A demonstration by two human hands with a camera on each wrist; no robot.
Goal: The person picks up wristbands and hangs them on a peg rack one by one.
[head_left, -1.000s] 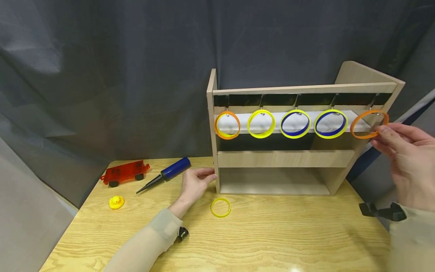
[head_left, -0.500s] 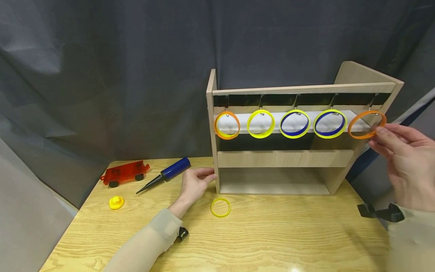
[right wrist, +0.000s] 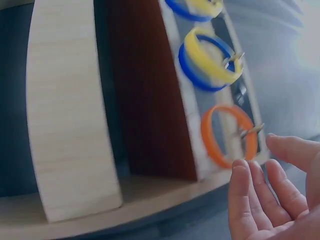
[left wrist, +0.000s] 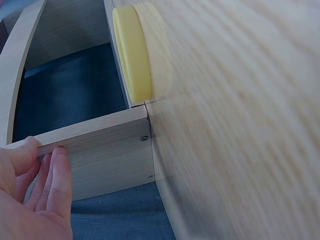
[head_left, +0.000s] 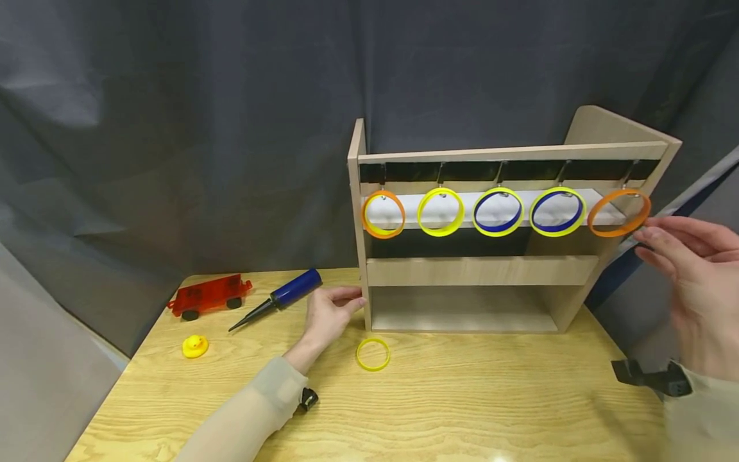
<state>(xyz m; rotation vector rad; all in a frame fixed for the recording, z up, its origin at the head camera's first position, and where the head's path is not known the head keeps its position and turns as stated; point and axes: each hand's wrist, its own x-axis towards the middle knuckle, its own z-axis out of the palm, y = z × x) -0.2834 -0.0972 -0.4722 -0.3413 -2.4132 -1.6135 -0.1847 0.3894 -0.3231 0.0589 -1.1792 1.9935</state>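
An orange wristband (head_left: 620,230) hangs from the rightmost hook of a small wooden shelf unit (head_left: 482,271). Just to its right is my right hand (head_left: 701,276); in the right wrist view the thumb and fingers (right wrist: 240,175) are spread apart beside the band, with nothing between them. My left hand (head_left: 329,316) touches the shelf's left side panel (left wrist: 110,162), thumb at the front edge and fairly straight fingers against the outer face. Yellow, blue and orange wristbands hang on the other hooks, some in pairs. One yellow wristband (head_left: 373,368) lies on the table before the shelf.
Left of the shelf lies a blue and black hand pump (head_left: 294,289), pointed nozzle toward the left. Beyond it is a red toy wagon (head_left: 210,295), with a yellow rubber duck (head_left: 195,346) in front. Dark curtain (head_left: 260,128) hangs behind the wooden table (head_left: 462,398).
My right hand has let go of the orange wristband and drawn slightly away, leaving it hanging on the hook. The left hand stays at the shelf's side panel.
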